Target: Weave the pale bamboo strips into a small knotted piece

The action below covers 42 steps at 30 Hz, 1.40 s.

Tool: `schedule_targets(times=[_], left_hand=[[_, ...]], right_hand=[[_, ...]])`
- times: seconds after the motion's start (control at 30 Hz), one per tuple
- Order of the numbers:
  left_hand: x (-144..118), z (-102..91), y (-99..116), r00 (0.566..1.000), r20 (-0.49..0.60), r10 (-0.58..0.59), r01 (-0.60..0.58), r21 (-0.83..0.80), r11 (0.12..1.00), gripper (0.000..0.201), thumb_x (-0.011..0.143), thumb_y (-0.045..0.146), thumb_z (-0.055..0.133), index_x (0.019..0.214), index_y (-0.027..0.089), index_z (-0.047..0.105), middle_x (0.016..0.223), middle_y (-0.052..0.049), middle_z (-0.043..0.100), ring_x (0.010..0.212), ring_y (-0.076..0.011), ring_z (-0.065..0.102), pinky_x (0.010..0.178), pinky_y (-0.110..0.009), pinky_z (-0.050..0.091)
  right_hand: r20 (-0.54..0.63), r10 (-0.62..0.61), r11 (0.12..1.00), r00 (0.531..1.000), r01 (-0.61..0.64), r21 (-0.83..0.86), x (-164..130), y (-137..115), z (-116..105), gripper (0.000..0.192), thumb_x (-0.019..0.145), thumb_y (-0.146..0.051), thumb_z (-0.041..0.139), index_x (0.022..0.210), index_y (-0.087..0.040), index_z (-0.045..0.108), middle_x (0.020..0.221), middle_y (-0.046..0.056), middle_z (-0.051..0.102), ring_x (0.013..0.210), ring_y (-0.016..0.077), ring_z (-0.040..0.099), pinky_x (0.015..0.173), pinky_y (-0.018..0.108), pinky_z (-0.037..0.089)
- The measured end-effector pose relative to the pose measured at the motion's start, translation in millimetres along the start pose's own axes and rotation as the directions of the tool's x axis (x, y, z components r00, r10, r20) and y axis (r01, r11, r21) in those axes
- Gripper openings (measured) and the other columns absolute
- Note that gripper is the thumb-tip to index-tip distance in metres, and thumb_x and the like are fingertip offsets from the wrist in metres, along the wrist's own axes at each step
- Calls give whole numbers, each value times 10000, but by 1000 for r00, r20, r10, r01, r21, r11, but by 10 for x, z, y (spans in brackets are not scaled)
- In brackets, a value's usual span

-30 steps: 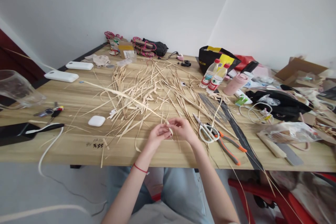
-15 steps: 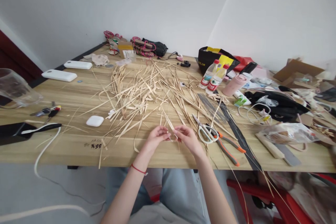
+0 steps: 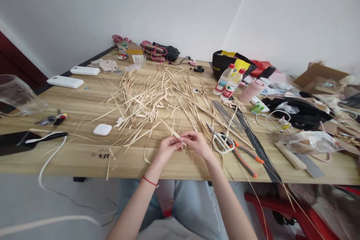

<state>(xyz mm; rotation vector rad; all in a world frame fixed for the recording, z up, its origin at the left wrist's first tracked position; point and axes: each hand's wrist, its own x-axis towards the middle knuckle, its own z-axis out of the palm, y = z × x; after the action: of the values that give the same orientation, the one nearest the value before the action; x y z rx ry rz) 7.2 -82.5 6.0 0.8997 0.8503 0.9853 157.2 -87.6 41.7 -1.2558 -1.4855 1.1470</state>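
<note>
Above the table edge, left hand (image 3: 168, 146) and right hand (image 3: 197, 143) pinch a straw strip (image 3: 180, 138).

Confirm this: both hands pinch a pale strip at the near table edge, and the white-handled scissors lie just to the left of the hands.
One detail is wrong. In the head view the left hand and right hand do pinch the pale strip together, but the white-handled scissors lie to their right, beside the orange-handled pliers.
</note>
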Motion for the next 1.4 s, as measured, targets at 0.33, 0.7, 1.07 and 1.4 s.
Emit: schedule_targets(times=[0.33,0.7,1.07,1.4], left_hand=[[-26,18,14,1000,-24,-20,19,-58,998,370,531,270,810,785,140,575,725,-18,677,671,-158,637,584,-278,543],[-11,16,12,999,-42,18,-20,-46,999,339,566,297,786,760,139,556,690,2,629,610,-125,593,569,-257,513],[-14,-2,51,999,29,41,-38,-90,995,310,589,260,766,727,159,508,690,16,610,654,-117,583,639,-241,449],[-20,25,44,999,31,13,-11,-78,997,412,565,289,778,672,181,396,631,51,573,558,-79,538,584,-214,424]], right_hand=[[-18,0,997,1000,-1,-73,21,36,43,229,712,-375,657,785,-163,706,700,42,682,611,156,589,552,255,432],[-146,-49,986,988,24,-167,-49,-29,163,182,765,-316,597,794,-155,677,771,70,685,684,174,598,626,277,446],[-70,-85,961,994,63,-269,62,19,-14,189,792,-322,567,834,-172,675,801,61,676,718,175,591,661,294,451],[-15,-142,935,990,129,-330,387,246,-18,170,810,-266,550,848,-184,694,1118,100,569,1051,199,547,899,335,414]])
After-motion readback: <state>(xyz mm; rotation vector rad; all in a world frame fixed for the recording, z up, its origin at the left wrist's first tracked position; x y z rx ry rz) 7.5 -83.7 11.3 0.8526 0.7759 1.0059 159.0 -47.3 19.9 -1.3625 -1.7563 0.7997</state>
